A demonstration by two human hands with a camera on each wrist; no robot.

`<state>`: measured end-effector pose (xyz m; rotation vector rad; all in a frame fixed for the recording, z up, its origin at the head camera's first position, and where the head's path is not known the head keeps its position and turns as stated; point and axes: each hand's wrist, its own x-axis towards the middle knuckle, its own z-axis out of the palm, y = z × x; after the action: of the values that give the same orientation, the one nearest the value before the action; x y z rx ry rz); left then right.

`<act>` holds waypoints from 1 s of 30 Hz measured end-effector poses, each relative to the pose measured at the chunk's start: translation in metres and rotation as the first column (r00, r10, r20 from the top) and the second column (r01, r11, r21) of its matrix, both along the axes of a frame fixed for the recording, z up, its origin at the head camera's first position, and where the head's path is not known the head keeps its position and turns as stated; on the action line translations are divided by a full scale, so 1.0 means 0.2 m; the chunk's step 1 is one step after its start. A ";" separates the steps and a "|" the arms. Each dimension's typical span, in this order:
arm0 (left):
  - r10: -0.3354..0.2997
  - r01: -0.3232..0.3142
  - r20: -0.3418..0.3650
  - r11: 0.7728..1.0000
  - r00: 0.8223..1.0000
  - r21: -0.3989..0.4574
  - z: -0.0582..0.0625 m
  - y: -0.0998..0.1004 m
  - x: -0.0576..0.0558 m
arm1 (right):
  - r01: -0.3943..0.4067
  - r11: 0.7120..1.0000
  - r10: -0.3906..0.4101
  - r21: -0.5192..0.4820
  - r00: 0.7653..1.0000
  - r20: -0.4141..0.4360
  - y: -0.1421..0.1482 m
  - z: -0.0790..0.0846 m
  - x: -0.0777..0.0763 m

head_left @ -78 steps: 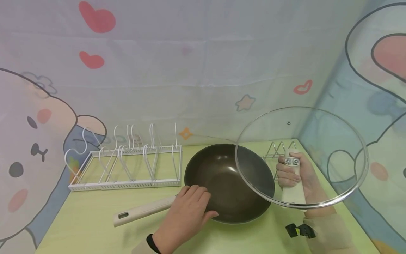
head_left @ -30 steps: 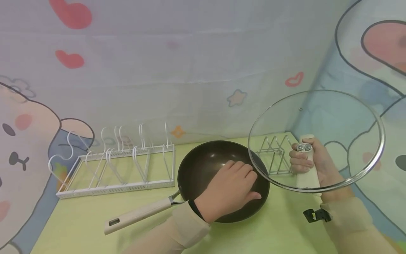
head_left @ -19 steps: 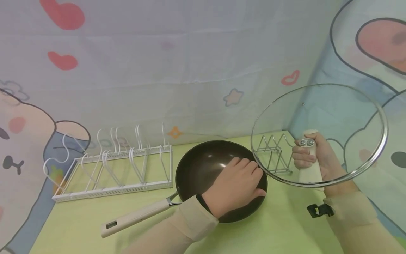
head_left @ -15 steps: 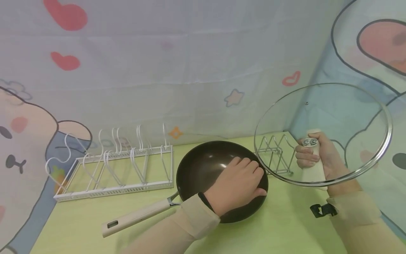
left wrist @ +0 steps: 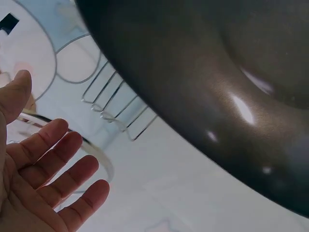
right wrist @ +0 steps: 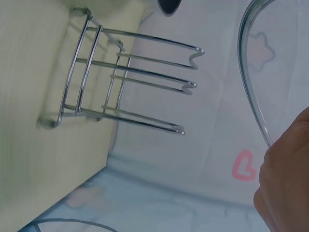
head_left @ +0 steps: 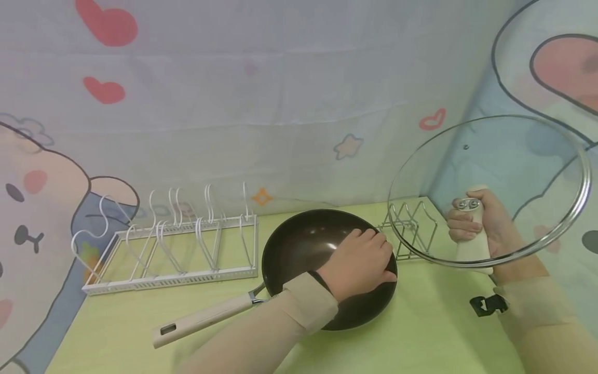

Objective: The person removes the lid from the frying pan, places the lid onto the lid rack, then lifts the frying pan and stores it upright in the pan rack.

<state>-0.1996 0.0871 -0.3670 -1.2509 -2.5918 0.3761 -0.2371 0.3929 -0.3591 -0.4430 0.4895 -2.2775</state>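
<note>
A dark wok (head_left: 299, 254) with a long cream handle (head_left: 201, 320) stands on the light green table, the handle pointing left. Over its right half is my left hand (head_left: 359, 265); the left wrist view shows its fingers (left wrist: 75, 186) spread and relaxed beside the wok rim, with nothing held. On the right my right hand (head_left: 495, 223) grips the cream handle (head_left: 473, 241) of a large glass lid (head_left: 518, 150) with a metal rim. The lid is raised and tilted, and the hand shows through its glass. In the right wrist view only part of that hand and the lid rim appear.
A white rack (head_left: 187, 276) with upright curved dividers stands to the left of the wok. Behind the wok's right side is a small chrome wire rack (right wrist: 140, 72), partly seen through the lid. A printed cloth (head_left: 299, 104) hangs behind the table.
My left hand has moved from the wok's handle side to above its right half. The lid, held in my right hand, has shifted right and upward.
</note>
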 end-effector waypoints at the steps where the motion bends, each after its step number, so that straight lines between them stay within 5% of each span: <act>1: 0.005 -0.005 0.013 1.000 1.000 -0.008 0.00 0.01 0.00 | 0.005 1.000 -0.005 0.001 1.000 -0.003 0.01 0.00 0.00; 11: 0.035 -0.031 0.106 0.999 0.994 -0.038 -0.04 0.11 -0.05 | 0.043 0.998 -0.043 0.035 0.999 0.012 0.08 0.01 -0.01; 30: 0.088 -0.091 0.146 0.996 0.985 0.015 -0.12 0.22 -0.17 | 0.159 0.977 -0.166 0.140 0.985 0.037 0.14 0.02 -0.02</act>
<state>-0.2337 0.1316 -0.3917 -1.1995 -2.7739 0.2814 -0.2419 0.4202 -0.3558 -0.2867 0.6745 -2.3861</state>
